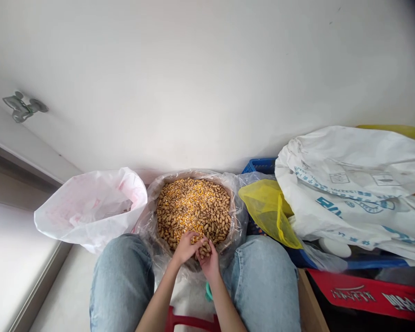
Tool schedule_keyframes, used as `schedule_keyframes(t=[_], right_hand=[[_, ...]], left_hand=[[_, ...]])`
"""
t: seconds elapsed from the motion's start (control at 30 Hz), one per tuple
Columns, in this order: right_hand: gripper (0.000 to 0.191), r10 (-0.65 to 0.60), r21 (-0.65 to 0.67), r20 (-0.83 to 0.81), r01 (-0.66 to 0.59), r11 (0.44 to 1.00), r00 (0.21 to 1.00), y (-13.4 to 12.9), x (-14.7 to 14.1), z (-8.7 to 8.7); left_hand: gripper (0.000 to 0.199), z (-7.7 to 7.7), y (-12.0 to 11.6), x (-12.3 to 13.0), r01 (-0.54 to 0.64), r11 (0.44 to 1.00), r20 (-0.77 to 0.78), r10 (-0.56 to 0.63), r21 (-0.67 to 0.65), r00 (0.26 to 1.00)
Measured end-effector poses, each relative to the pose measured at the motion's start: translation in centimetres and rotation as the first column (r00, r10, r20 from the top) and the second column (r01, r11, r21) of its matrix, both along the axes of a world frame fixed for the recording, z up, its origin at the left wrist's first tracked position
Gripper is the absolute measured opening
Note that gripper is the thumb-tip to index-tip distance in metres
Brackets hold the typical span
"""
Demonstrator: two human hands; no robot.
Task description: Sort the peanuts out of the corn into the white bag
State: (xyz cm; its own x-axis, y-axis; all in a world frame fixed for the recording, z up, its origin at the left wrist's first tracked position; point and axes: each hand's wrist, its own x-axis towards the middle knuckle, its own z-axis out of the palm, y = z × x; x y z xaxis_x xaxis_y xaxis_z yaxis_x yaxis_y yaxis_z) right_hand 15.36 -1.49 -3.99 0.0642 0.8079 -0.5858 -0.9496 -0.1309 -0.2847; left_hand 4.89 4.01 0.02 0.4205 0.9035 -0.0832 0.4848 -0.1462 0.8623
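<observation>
Dial centred on the basket, 12 o'clock pointing away from you.

1. Smooth white painted wall (193,83): fills 9 to 3 o'clock, with a grey metal bracket (22,107) fixed at 10 o'clock.
2. Large white woven sack with blue print (352,193): slumped at 3 o'clock, well apart from the basket.
3. Your light-blue denim jeans (121,281): knees on either side of 6 o'clock, against the basket's near side.
4. Round woven basket lined with clear plastic (149,221): centre of the dial, between your knees, filled with peanuts in the shell (210,216) and loose yellow corn kernels (190,203).
5. White plastic bag with pink print (90,207): open, at 9 o'clock, touching the basket's lining.
6. Translucent yellow plastic bag (268,212): at 3 o'clock, just beside the basket, draped over a blue plastic crate (259,166).
7. Red printed banner (370,293): at 4 o'clock, beyond the crate.
8. Your right hand (209,263): at 6 o'clock over the basket's near rim, narrowly cupped, holding a few peanuts in the shell.
9. Your left hand (185,249): at 6 o'clock, fingers curled in close beside your right hand; you cannot tell what it holds.
</observation>
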Motion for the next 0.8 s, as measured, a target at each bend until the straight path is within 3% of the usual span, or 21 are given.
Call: schedule_keyframes(t=[0.1,0.17,0.27,0.4,0.5,0.6,0.67,0.7,0.77,0.8], right_hand=[[0.032,0.021,-0.004,0.004,-0.021,1.000,1.000,-0.2,0.0,0.0],[0.032,0.028,0.001,0.004,-0.028,1.000,1.000,-0.3,0.0,0.0],[0.032,0.034,0.009,0.011,-0.034,0.999,0.999,-0.4,-0.1,0.1],[0.034,0.048,0.019,0.028,-0.049,0.999,0.998,-0.5,-0.2,0.3],[0.035,0.048,0.011,0.040,-0.048,0.999,0.998,-0.5,-0.3,0.4],[0.037,0.046,0.010,0.031,-0.046,0.999,0.998,-0.3,-0.3,0.4],[0.036,0.037,0.013,0.029,-0.037,0.999,0.999,-0.1,-0.3,0.4],[0.034,0.028,0.008,0.033,-0.028,1.000,0.999,-0.1,-0.3,0.4],[0.029,0.000,-0.011,0.035,0.000,1.000,0.999,0.0,-0.1,0.6],[0.026,-0.013,-0.022,0.028,0.013,1.000,1.000,0.0,-0.1,0.7]], left_hand=[[0.029,-2.0,1.8,-1.5,-0.343,0.934,-0.085,0.351,0.099,0.933],[0.029,-3.2,3.0,-2.5,-0.428,0.895,-0.252,0.446,0.125,0.859],[0.030,-4.2,3.9,-3.3,-0.399,0.906,-0.463,0.416,0.140,0.783],[0.022,-4.8,4.1,-3.3,-0.344,0.922,-0.550,0.382,0.176,0.743],[0.017,-4.5,3.9,-3.2,-0.375,0.905,-0.483,0.425,0.202,0.766],[0.013,-2.6,2.9,-2.3,-0.425,0.882,-0.272,0.469,0.207,0.841],[0.012,-0.7,1.7,-1.3,-0.338,0.922,-0.108,0.362,0.190,0.926],[0.013,0.3,1.0,-0.7,-0.214,0.965,-0.054,0.224,0.153,0.973],[0.019,1.5,-0.1,0.4,-0.002,0.996,0.035,-0.001,0.087,0.999],[0.022,1.7,-0.5,0.7,0.043,0.997,0.070,-0.047,0.059,0.996]])
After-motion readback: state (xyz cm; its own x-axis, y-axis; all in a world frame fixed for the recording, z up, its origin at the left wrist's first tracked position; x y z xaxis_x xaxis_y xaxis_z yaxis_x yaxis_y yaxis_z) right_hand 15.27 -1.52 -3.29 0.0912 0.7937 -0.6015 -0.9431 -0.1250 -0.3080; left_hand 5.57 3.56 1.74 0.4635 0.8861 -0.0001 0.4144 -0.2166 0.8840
